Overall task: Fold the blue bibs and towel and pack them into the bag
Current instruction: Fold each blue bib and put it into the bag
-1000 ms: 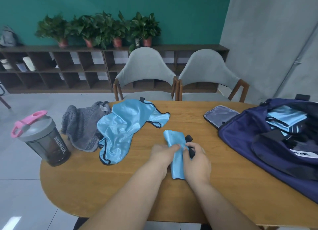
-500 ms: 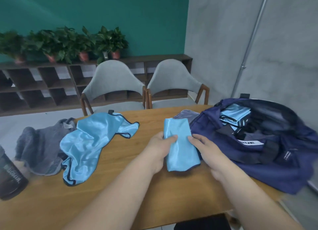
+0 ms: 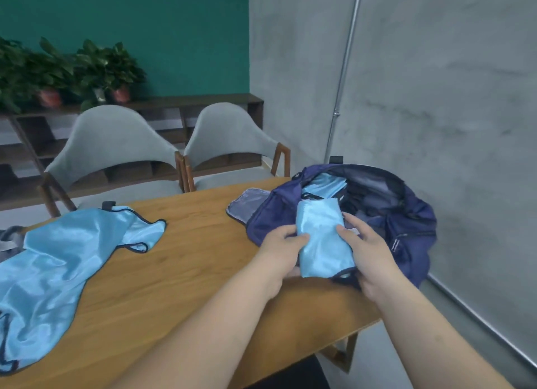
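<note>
A folded light-blue bib (image 3: 321, 237) is held between both hands, just over the near rim of the open navy bag (image 3: 412, 214). My left hand (image 3: 280, 247) grips its left edge, thumb on top. My right hand (image 3: 364, 250) holds its right edge with fingers curled under. Inside the bag lies another folded blue bib (image 3: 324, 185). An unfolded blue bib (image 3: 58, 260) with dark trim is spread on the left of the wooden table (image 3: 189, 272). The grey towel (image 3: 10, 239) shows only as a sliver at the left edge.
Two grey chairs (image 3: 116, 147) stand behind the table. A grey pouch (image 3: 245, 207) lies just left of the bag. A concrete wall with a metal pipe (image 3: 344, 68) rises close behind the bag. The table's right end lies under the bag.
Both hands have carried the folded bib from the middle of the table rightwards to the bag's opening. The view has swung right, so the shaker bottle is out of sight.
</note>
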A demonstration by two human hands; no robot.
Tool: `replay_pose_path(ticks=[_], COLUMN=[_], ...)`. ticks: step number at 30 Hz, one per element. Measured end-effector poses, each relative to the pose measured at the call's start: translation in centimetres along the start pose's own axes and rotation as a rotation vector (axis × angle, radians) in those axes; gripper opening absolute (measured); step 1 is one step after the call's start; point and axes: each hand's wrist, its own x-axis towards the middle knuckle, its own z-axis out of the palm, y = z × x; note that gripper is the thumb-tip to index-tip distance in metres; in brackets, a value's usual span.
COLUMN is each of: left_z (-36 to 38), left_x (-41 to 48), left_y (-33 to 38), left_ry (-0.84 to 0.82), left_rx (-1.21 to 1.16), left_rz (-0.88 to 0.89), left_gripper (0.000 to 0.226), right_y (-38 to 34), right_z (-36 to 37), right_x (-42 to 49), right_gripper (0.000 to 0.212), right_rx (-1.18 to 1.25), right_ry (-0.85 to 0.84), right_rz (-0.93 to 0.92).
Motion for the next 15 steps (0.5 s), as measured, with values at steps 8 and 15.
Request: replay_pose_path(ticks=[8, 15], left_z=[5.5, 7.4], left_x=[4.2, 6.7], left_y=[0.0, -2.6], left_ry=[-0.041, -0.087], left_rx=[0.939, 1.554], left_rz=[0.440, 0.441], left_gripper=[0.043, 0.059], right_y=[-4.9, -6.7], right_z=[-4.7, -5.5], right_x=[6.0, 12.1], right_gripper=[0.034, 0.029], right_rx=[-0.010, -0.187], right_ry=[0.335, 0.372], right_rz=[-0.012, 0.088])
